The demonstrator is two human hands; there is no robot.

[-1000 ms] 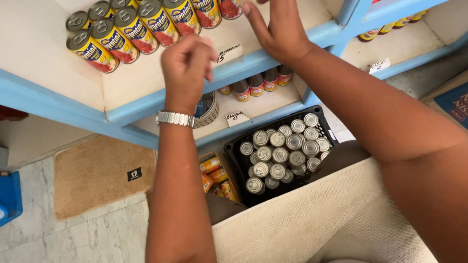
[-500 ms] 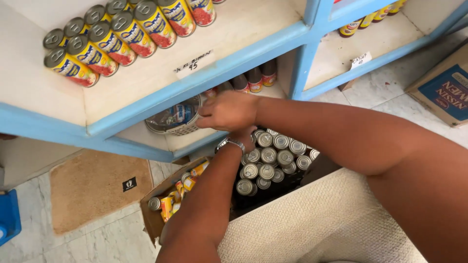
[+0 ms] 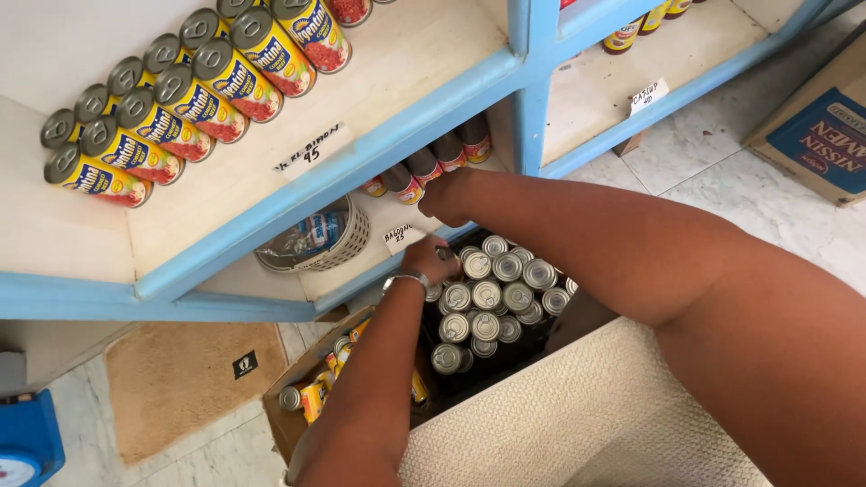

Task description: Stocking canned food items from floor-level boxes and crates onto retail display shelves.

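My left hand point(image 3: 428, 262), with a silver watch at the wrist, reaches down into a black crate point(image 3: 448, 383) packed with several silver-topped cans point(image 3: 488, 298). Its fingers close around a can at the crate's far left corner. My right hand point(image 3: 446, 195) is curled at the front edge of the lower shelf, beside a row of red-labelled cans point(image 3: 426, 168). Its fingers face away, so whatever it holds is hidden. My right forearm crosses above the crate.
Yellow-and-red cans point(image 3: 180, 90) lie in rows on the upper white shelf with blue edging point(image 3: 379, 149). A wicker basket point(image 3: 317, 243) sits on the lower shelf. A cardboard box of small yellow cans point(image 3: 311, 397) stands left of the crate, a printed carton point(image 3: 812, 135) at right, a tan mat point(image 3: 180, 379) on the floor.
Both hands have come down from the upper shelf. The left hand has dropped from the lower shelf edge into the crate, and the right hand now sits at the lower shelf.
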